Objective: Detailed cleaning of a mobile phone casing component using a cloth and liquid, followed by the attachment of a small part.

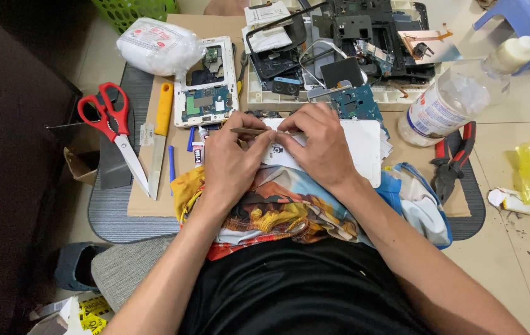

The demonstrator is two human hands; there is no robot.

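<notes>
A white tablet back cover [364, 146] lies across a colourful cloth [277, 208] on my lap. My left hand [231, 162] pinches thin metal tweezers [249, 131], their tip pointing right toward the cover's camera hole [276, 149]. Resting on the cover, my right hand [320, 142] has its fingertips pressed near that same hole. Both hands touch each other over the cover's left end.
Red scissors [111, 121], a yellow-handled knife [160, 133] and an opened white tablet with circuit boards [206, 84] lie to the left on cardboard. A tray of dismantled electronics [345, 43] sits behind. A clear plastic bottle [448, 102] and red pliers [454, 158] lie right.
</notes>
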